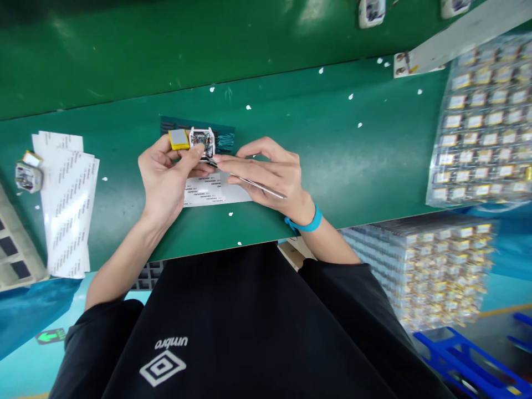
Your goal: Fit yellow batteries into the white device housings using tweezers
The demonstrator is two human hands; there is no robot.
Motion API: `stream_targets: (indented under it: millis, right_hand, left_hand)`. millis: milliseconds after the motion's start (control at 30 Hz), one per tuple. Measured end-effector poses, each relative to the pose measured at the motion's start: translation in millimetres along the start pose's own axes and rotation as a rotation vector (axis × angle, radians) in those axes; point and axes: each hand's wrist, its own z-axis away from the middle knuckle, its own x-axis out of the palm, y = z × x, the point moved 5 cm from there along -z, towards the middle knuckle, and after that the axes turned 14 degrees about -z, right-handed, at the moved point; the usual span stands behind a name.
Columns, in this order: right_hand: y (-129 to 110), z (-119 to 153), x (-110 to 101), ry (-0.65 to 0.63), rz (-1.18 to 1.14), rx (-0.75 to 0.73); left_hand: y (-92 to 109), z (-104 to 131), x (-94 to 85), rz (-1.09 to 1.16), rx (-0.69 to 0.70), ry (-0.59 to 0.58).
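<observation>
My left hand grips a small white device housing with its circuit board exposed, the thumb pressed on the board. Beside the housing, a yellow-edged battery with a grey face rests against my left fingers. My right hand is closed on a pair of slim metal tweezers, whose tip meets the lower right corner of the housing. Exactly what the tip touches is too small to tell. Under both hands lie a dark patterned mat and a white printed sheet.
At left, printed adhesive strips lie near another open housing. A clear tray of battery-like parts sits at right, above a stack of similar trays. A metal bracket stands at the upper right. White dots speckle the green bench.
</observation>
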Motion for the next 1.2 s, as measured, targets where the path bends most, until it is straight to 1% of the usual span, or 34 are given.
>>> stream_targets:
  millis: [100, 167, 267, 333, 433, 533, 567, 633, 700, 767, 800, 833, 867, 900, 933, 967, 1000, 1033, 1067, 1100, 1133, 1167, 1200]
  right_hand:
    - [-2.1, -1.0, -5.1, 0.085, -0.070, -0.051]
    - [-1.4, -1.0, -6.9, 0.086, -0.116, -0.066]
    - [1.7, -1.1, -7.2, 0.052, -0.177, -0.040]
    - [2.3, -1.6, -8.6, 0.075, -0.198, -0.037]
    - [1.3, -3.1, -10.8, 0.110, -0.175, -0.062]
    - [3.3, -3.7, -14.3, 0.091, -0.099, -0.068]
    - [5.0, -3.3, -17.5, 0.105, -0.074, -0.068]
    - [10.0, -1.7, -26.4, 0.174, -0.019, -0.055]
    - [15.1, 0.1, -34.3, 0.250, 0.032, -0.031]
    - [17.1, 0.7, -37.6, 0.282, 0.063, -0.038]
    - [16.9, 0.3, -37.7, 0.282, 0.062, -0.057]
    - [16.0, -0.3, -37.4, 0.278, 0.056, -0.086]
    - [14.7, -1.1, -37.4, 0.277, 0.051, -0.119]
    - [13.8, -2.0, -37.7, 0.278, 0.053, -0.146]
    - [13.3, -3.1, -38.7, 0.281, 0.064, -0.164]
    - [13.1, -4.2, -40.3, 0.287, 0.078, -0.179]
    - [13.1, -5.3, -42.3, 0.296, 0.095, -0.189]
    - [13.2, -6.6, -44.6, 0.306, 0.111, -0.189]
    - [13.0, -7.9, -46.8, 0.315, 0.128, -0.190]
    - [12.1, -9.1, -48.6, 0.326, 0.146, -0.193]
    - [10.4, -10.3, -50.0, 0.340, 0.161, -0.203]
    - [8.1, -11.3, -51.1, 0.360, 0.170, -0.216]
    - [5.2, -12.0, -51.9, 0.387, 0.175, -0.235]
  left_hand:
    - [4.3, 2.1, 0.3, 0.028, 0.006, 0.002]
    - [6.9, 3.1, 1.2, 0.056, 0.008, -0.011]
    - [8.4, 3.8, 1.2, 0.071, -0.012, -0.006]
    - [9.0, 3.4, 0.5, 0.074, -0.021, 0.002]
    - [10.2, 2.9, 0.4, 0.067, -0.014, -0.009]
    - [9.5, 6.6, 2.6, 0.054, -0.012, -0.037]
    - [8.5, 8.3, 3.3, 0.051, -0.016, -0.049]
    - [5.7, 8.0, 2.4, 0.029, -0.027, -0.075]
    - [3.7, -4.7, -5.2, -0.034, -0.006, -0.082]
    - [5.0, -35.5, -22.4, -0.131, 0.071, -0.033]
    - [8.2, -56.4, -35.6, -0.177, 0.140, 0.041]
    - [10.9, -79.0, -48.9, -0.242, 0.178, 0.098]
    - [14.1, -101.1, -64.6, -0.325, 0.189, 0.193]
    - [17.3, -120.8, -79.5, -0.422, 0.164, 0.268]
    - [18.8, -137.1, -91.7, -0.539, 0.075, 0.286]
    - [24.0, -147.6, -102.0, -0.642, 0.031, 0.301]
    - [31.7, -153.0, -108.1, -0.753, 0.030, 0.283]
    - [41.3, -153.5, -110.4, -0.864, 0.069, 0.263]
    - [51.9, -150.3, -109.1, -0.962, 0.144, 0.259]
    - [61.2, -145.3, -103.4, -1.045, 0.232, 0.258]
    - [67.6, -140.5, -93.2, -1.103, 0.316, 0.250]
    - [70.4, -137.5, -78.2, -1.121, 0.391, 0.227]
    - [69.2, -137.6, -58.0, -1.103, 0.448, 0.174]
